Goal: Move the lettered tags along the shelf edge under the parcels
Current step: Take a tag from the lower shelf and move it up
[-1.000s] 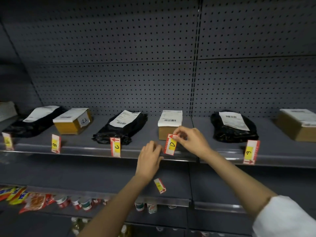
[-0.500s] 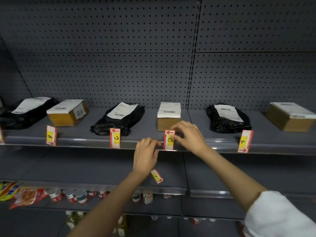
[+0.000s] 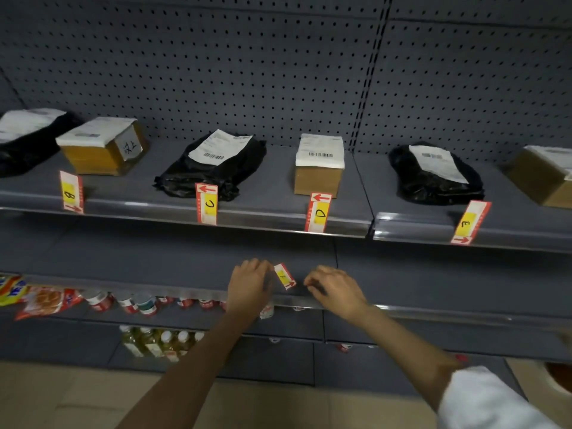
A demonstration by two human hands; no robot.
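Red-and-yellow lettered tags stand on the upper shelf edge [image 3: 278, 226]: tag B [image 3: 70, 193], tag C [image 3: 206, 204], tag D [image 3: 318, 212] under the small brown box [image 3: 318, 178], and tag E [image 3: 469, 222]. A loose tag F [image 3: 284, 276] lies tilted on the lower shelf. My left hand [image 3: 250, 284] has its curled fingers against that tag's left edge; a grip cannot be made out. My right hand [image 3: 335, 289] hovers just right of the tag, fingers loosely bent, holding nothing.
Black bag parcels [image 3: 213, 168] [image 3: 433, 174] and brown boxes [image 3: 102, 150] [image 3: 544, 178] sit along the upper shelf before a pegboard wall. Bottles [image 3: 161, 340], jars and snack packets [image 3: 46, 301] fill the shelves below. Tiled floor shows at the bottom.
Both hands left tag D, which now stands on the upper shelf edge, and dropped to the lower shelf on either side of tag F. The camera tilted downward.
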